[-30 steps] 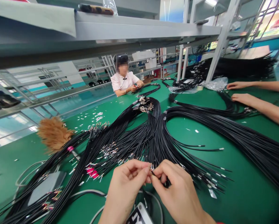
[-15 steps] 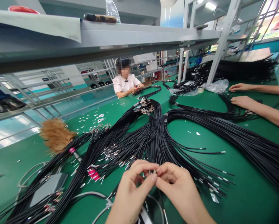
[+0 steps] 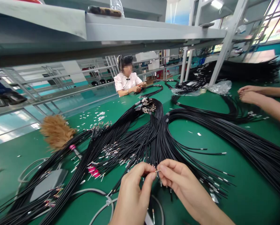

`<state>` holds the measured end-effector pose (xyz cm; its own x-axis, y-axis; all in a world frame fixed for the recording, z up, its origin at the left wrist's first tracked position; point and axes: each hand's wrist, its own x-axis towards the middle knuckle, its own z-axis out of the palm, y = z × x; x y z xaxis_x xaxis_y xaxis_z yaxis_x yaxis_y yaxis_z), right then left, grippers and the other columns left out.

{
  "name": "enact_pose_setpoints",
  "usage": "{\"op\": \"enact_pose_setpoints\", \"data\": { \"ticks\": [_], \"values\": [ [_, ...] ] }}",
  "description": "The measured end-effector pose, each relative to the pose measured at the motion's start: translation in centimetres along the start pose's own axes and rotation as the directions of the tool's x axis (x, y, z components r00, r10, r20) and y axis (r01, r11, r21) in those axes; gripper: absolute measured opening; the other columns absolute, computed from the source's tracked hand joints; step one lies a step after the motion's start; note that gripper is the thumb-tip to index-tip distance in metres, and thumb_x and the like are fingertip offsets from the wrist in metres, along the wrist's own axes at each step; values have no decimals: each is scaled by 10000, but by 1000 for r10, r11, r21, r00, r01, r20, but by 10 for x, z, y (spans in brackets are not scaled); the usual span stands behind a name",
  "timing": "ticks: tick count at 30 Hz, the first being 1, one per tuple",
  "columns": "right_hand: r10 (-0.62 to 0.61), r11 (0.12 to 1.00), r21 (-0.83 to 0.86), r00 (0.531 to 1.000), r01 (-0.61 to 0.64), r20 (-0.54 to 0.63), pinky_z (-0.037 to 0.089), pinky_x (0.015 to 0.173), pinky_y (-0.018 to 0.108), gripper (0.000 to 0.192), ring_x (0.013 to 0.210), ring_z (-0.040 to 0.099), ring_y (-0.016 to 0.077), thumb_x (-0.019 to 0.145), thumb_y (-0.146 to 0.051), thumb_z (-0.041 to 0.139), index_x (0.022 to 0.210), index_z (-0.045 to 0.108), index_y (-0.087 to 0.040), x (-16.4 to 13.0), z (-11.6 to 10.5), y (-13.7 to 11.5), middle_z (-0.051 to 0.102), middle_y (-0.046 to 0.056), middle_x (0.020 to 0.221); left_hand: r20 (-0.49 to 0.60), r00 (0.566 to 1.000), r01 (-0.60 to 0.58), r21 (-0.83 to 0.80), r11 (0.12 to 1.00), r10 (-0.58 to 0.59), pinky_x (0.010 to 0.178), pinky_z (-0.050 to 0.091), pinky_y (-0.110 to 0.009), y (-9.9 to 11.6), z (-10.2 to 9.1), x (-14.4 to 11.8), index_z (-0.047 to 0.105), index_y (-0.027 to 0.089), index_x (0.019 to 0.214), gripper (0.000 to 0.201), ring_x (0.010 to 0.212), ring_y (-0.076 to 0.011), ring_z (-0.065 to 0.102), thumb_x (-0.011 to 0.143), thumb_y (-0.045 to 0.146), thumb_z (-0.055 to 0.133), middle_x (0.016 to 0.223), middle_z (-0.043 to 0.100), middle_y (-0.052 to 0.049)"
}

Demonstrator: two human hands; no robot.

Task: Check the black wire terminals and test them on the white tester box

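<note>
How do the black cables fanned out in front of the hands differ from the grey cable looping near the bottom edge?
The black cables lie in thick bundles of many thin strands; the grey cable is a single, thicker line. The black cables end in small metal tips, one pinched between the left hand and right hand; the grey cable's ends are out of sight. The black cables fan out nearly straight, while the grey cable curls in a loop. Both rest on the green table.

A big table with a soft green top (image 3: 247, 193) held many things. Long thin black wires with shiny metal tips (image 3: 154, 137) lay spread across it in big bunches. A fluffy brown feather duster (image 3: 57, 131) lay at the left side. Little white scraps (image 3: 99, 115) were scattered near the far edge. A clear crinkly plastic bag (image 3: 218, 87) sat farther back.
</note>
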<state>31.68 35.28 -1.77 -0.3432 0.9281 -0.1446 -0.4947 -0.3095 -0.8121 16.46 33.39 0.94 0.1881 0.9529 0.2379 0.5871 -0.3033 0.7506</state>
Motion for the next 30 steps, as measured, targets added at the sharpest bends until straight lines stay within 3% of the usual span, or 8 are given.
{"op": "enact_pose_setpoints", "data": {
  "ticks": [5, 13, 18, 24, 30],
  "values": [
    [41, 986, 162, 998, -32, -55, 420, 607, 166, 358, 598, 504, 54, 622, -423, 850, 732, 673, -132, 3, 6, 11, 598, 0, 685, -86, 995, -51, 39, 998, 54, 675, 456, -181, -3, 1, -1, 603, 205, 863, 106, 732, -91, 611, 922, 200, 516, 800, 652, 37],
    [-123, 992, 3, 987, 124, -103, 401, 595, 186, 362, 605, 526, 69, 711, -489, 777, 831, 721, -153, 4, 8, 25, 637, 35, 740, -166, 985, -33, 39, 999, 39, 634, 468, -169, -4, 3, 1, 612, 197, 804, 129, 674, -90, 611, 897, 179, 524, 738, 647, 39],
    [-143, 989, -59, 988, 139, -61, 410, 575, 180, 387, 590, 542, 71, 730, -521, 749, 852, 726, -154, 6, 8, 29, 635, 43, 738, -182, 983, 14, 22, 1000, -10, 629, 471, -189, -6, 1, 3, 610, 190, 791, 141, 674, -107, 618, 899, 213, 522, 719, 646, 31],
    [-184, 979, -107, 975, 171, -124, 466, 601, 203, 387, 612, 560, 99, 676, -490, 793, 828, 712, -143, 3, 10, 25, 618, 36, 702, -189, 982, 24, 62, 998, -12, 687, 438, -242, -5, 8, -3, 598, 207, 815, 139, 733, -128, 592, 919, 243, 513, 784, 630, 34],
    [-186, 971, -191, 960, 147, -208, 469, 569, 219, 460, 573, 542, 109, 634, -544, 785, 774, 695, -115, 1, 15, 22, 599, 42, 665, -244, 963, -79, 167, 983, 119, 710, 388, -290, -4, 15, -6, 556, 209, 819, 123, 765, -153, 546, 924, 179, 498, 794, 582, 26]
  ]
}}
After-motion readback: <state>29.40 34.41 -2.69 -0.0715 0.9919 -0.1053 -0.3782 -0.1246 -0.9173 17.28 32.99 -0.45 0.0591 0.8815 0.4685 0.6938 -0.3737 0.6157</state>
